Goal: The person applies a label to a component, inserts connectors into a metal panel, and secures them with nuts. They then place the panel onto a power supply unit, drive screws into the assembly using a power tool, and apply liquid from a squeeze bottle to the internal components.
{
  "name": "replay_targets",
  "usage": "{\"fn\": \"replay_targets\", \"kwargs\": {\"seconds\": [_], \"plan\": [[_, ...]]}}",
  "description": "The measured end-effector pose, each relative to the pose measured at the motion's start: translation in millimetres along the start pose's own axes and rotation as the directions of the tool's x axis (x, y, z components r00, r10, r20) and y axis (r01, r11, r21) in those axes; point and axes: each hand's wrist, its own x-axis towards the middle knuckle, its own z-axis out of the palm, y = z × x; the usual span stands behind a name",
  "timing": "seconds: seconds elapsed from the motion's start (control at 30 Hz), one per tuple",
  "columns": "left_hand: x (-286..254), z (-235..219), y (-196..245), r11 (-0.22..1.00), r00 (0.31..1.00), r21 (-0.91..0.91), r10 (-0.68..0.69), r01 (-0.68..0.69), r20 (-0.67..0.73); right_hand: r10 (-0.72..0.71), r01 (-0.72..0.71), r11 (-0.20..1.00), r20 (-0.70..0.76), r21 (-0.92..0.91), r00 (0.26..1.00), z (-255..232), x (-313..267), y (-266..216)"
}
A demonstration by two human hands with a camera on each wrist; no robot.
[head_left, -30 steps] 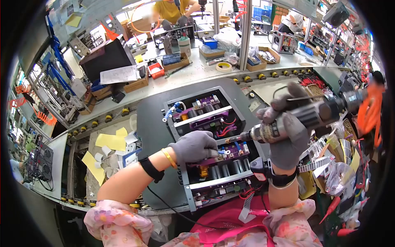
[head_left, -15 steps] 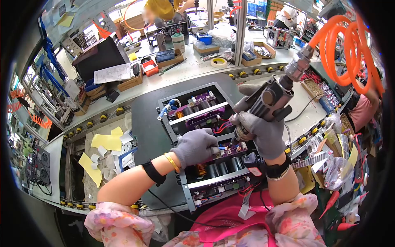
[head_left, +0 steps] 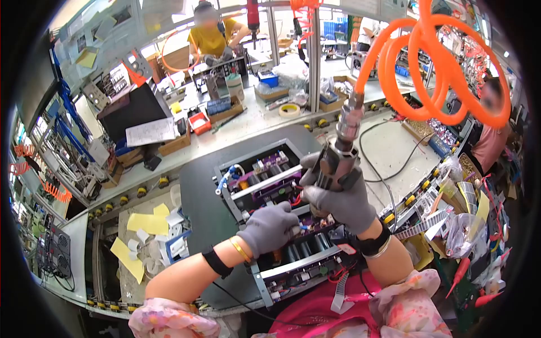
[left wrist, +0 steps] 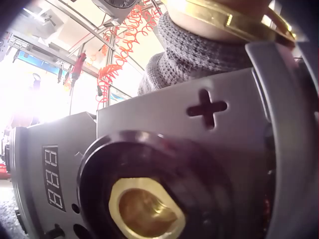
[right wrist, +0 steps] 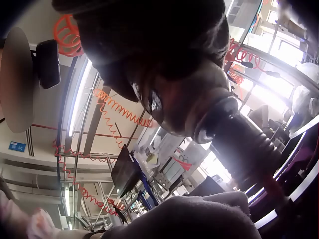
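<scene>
My gloved right hand [head_left: 346, 203] grips an air screwdriver [head_left: 335, 166], held nearly upright with its nose down at a purple circuit board [head_left: 324, 223]. That board sits inside the nearer open metal case [head_left: 301, 260], beside a row of dark capacitors [head_left: 307, 248]. At the same spot my gloved left hand [head_left: 267, 228] pinches a blue-sleeved ring terminal [head_left: 305, 227] against the board. In the left wrist view, the case's grey panel [left wrist: 159, 109] has a plus-shaped cutout and a brass post [left wrist: 147, 206]. The right wrist view shows the driver's nose [right wrist: 244, 144]; its tip is dark.
A second open case [head_left: 265, 180] lies just beyond, blue ring terminals at its left corner. An orange coiled air hose [head_left: 414, 73] loops from the driver's top. Yellow papers [head_left: 149, 222] lie left; plastic bags and parts [head_left: 465, 231] crowd the right. A roller track [head_left: 163, 181] runs behind.
The driver has swung from lying sideways to nearly upright, its nose now down at the board by the left fingertips. The left hand keeps its place at the terminal.
</scene>
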Motion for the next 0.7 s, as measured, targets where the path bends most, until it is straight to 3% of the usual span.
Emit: {"fn": "replay_targets", "kwargs": {"seconds": [0.1, 0.17, 0.2, 0.33, 0.43, 0.47, 0.57, 0.67, 0.7], "plan": [[2.7, -7.5, -3.3, 0.995, 0.990, 0.053, 0.081, -0.088, 0.116, -0.012, 0.010, 0.999, -0.038, -0.038, 0.999, -0.1, -3.1, -0.5], [6.4, -27.8, 16.0, 0.986, 0.980, 0.165, -0.031, -0.002, 0.197, -0.067, 0.059, 0.990, -0.061, -0.129, 0.996, 1.8, -0.6, 4.6], [8.9, -30.3, 13.7, 0.979, 0.980, 0.200, -0.005, -0.036, 0.197, -0.037, 0.035, 0.998, -0.053, -0.043, 0.998, 4.1, -1.2, 2.2], [15.7, -23.2, -2.0, 0.904, 0.959, 0.376, 0.107, -0.204, 0.263, -0.020, 0.020, 1.000, -0.005, 0.011, 1.000, 0.7, -1.2, 7.3], [16.6, -8.0, -21.6, 0.911, 0.969, 0.350, 0.157, -0.217, 0.192, -0.279, 0.283, 0.956, 0.051, -0.079, 0.959, -0.4, 6.1, 31.0], [19.2, -1.6, -28.9, 0.893, 0.954, 0.335, 0.289, -0.301, 0.087, -0.241, 0.249, 0.962, 0.079, -0.111, 0.967, -1.6, 6.4, 34.7], [16.1, -3.7, -22.0, 0.865, 0.954, 0.403, 0.284, -0.299, 0.098, -0.250, 0.252, 0.928, 0.043, -0.273, 0.967, 3.1, 7.9, 23.9], [16.4, 0.2, -21.0, 0.849, 0.956, 0.454, 0.292, -0.271, 0.024, -0.247, 0.249, 0.945, 0.035, -0.212, 0.968, 4.3, 6.2, 21.3], [17.1, -1.1, -18.6, 0.866, 0.974, 0.446, 0.214, -0.225, 0.075, -0.261, 0.264, 0.940, 0.041, -0.217, 0.964, 4.7, 5.0, 20.2]]}}
